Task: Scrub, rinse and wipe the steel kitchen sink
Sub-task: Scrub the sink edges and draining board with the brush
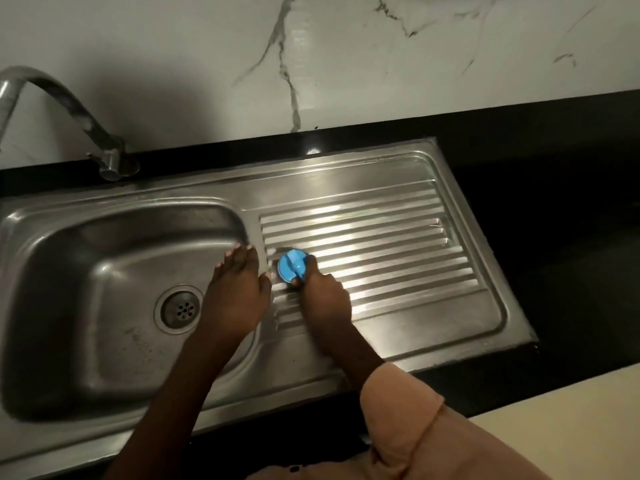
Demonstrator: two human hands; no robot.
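A steel sink (214,386) is set into a black counter (554,188), with its bowl (86,289) on the left and a ribbed draining board (398,258) on the right. In the floor of the bowl sits a round drain (180,309) with small holes, and faint smears mark the steel in front of it. The right hand (323,294) grasps a round blue scrubber (292,266) by the raised grip on its top, fingers curled round it, and holds it down on the left end of the ribs, close to the strip of steel that divides the draining board from the bowl. The left hand (237,292) lies flat with its fingers straight and spread, holding nothing; its palm reaches over the right edge of the bowl and its fingertips rest on that dividing strip, just beside the scrubber. The thumb of this hand is nearly touching the scrubber's rim. A peach-coloured sleeve (398,410) covers the right forearm, while the left forearm is bare. A curved metal tap (69,109) rises from the counter behind the bowl, its spout running out of view at the left. Behind the counter stands a white wall (346,57) with grey marble veins. Bright light glares off the ribs of the draining board.
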